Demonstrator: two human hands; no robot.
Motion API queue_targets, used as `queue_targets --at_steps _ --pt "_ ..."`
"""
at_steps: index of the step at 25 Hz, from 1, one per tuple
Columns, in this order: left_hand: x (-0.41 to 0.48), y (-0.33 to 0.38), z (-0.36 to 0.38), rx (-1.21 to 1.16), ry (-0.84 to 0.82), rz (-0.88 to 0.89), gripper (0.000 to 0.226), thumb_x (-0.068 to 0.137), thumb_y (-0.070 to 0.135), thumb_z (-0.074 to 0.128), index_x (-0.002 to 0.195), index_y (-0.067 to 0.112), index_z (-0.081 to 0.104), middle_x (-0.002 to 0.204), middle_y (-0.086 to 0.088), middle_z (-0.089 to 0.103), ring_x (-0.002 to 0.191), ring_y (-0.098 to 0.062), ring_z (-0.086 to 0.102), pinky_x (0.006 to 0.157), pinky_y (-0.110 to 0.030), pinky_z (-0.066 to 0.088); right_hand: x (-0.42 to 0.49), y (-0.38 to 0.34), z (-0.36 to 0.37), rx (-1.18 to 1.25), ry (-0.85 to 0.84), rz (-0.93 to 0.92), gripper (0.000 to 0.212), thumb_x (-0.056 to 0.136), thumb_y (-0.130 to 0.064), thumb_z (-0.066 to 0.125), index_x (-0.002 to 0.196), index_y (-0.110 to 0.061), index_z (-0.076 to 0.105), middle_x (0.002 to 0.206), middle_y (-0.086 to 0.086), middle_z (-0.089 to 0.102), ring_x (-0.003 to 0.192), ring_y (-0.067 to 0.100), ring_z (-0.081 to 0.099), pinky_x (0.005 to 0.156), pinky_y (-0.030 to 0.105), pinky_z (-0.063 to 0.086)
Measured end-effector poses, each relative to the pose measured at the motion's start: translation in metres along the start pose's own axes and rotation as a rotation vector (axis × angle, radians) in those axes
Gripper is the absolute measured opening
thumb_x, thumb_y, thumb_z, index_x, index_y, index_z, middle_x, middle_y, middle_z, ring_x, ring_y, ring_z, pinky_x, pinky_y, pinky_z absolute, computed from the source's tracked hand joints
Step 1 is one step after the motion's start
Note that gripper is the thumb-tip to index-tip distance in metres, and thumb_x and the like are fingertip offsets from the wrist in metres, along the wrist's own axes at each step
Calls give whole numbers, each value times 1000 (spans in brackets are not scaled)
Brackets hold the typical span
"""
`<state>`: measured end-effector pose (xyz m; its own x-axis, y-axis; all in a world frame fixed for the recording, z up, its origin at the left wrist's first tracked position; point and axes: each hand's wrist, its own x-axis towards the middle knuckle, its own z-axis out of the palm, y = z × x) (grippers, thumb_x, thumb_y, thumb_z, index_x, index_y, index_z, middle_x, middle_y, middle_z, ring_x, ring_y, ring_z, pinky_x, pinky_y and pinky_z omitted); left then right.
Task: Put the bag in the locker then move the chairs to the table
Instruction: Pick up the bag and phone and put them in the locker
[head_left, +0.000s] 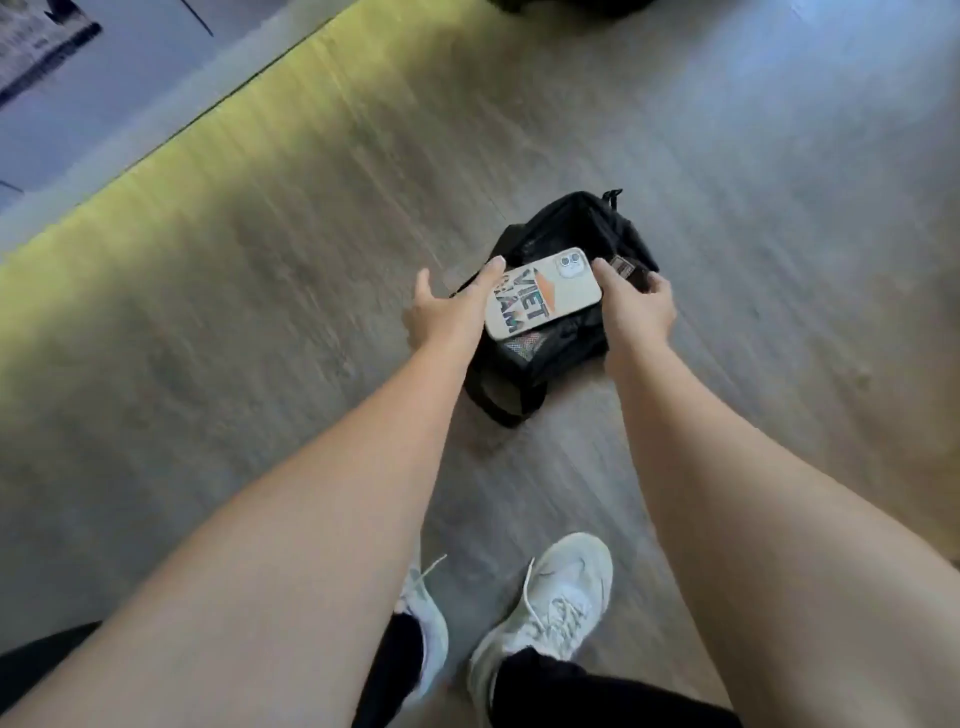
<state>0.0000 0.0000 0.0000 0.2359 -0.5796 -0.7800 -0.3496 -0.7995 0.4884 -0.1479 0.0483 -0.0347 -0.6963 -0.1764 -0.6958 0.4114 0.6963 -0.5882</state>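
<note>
A small black bag (550, 358) with mesh pockets lies on the wooden floor in front of my feet. My left hand (449, 306) holds a phone (540, 293) in a cream case with lettering, flat above the bag's top. My right hand (636, 304) reaches down onto the bag's right side, its fingers curled around a strap or tab there. The bag's top is partly hidden by the phone and both hands. No locker, chair or table shows in view.
A wooden floor (779, 208) spreads all around, with a yellow-lit band (208, 182) at the left beside a grey-blue surface (104, 104). My white sneakers (545, 613) stand just behind the bag. A dark object (561, 5) sits at the top edge.
</note>
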Motion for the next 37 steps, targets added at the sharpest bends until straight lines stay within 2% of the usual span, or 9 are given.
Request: queue_targets --at_steps 4,6,12,15,19,22,29,33,37 --pt "56 -50 40 -39 -4 -357 162 17 79 80 153 46 -2 165 -8 9 148 -41 14 111 -71 15 61 34 18 -21 -19 98 116 57 -55 85 152 -37 20 161 5 12 143 33 24 115 51 27" --pt "70 -59 56 -162 -80 -369 166 15 74 84 152 46 -5 163 -4 17 145 -42 25 102 -79 19 76 39 26 -27 -39 99 121 56 -51 88 152 -38 16 162 8 7 144 37 22 114 54 25" --pt "132 -73 88 -320 -34 -238 154 -7 64 89 134 45 29 130 -3 61 115 -33 61 85 -69 46 78 20 36 -4 -85 115 125 55 -37 93 150 -35 11 154 12 18 128 35 40 98 55 41" --pt "106 -59 76 -442 -54 -161 126 15 46 98 126 33 41 112 -7 69 91 -28 72 72 -62 57 79 27 41 136 -82 98 115 56 -23 93 145 -33 21 135 6 45 102 25 47 86 41 44" --pt "86 -38 64 -485 -66 -29 70 57 11 94 109 19 49 96 -11 73 67 -20 73 58 -40 63 70 22 48 227 -57 36 90 65 -9 87 134 -33 35 113 1 59 88 21 56 79 35 51" --pt "73 -15 46 -480 -80 36 78 62 12 92 125 13 48 100 -10 71 72 -19 73 52 -32 61 49 -6 49 243 -69 -27 85 66 -11 86 130 -37 36 99 -3 60 83 21 60 79 39 55" --pt "-104 116 -82 -507 -39 166 93 57 10 95 137 14 47 102 -9 72 59 -16 74 48 -32 58 -132 -144 -22 311 -123 -122 89 62 -22 88 130 -39 32 98 -9 57 97 26 63 89 46 55" --pt "-249 200 -178 -544 12 200 73 48 15 96 111 15 59 98 -8 75 73 -24 76 63 -45 63 -284 -253 -90 326 -182 -189 90 60 -22 88 128 -41 33 89 -17 54 94 23 64 90 45 55" --pt "-376 277 -265 -606 47 271 67 57 11 94 113 13 57 98 -6 72 79 -22 74 70 -44 63 -419 -353 -145 342 -233 -282 95 58 -23 89 132 -38 32 95 -14 56 95 20 63 94 45 53"
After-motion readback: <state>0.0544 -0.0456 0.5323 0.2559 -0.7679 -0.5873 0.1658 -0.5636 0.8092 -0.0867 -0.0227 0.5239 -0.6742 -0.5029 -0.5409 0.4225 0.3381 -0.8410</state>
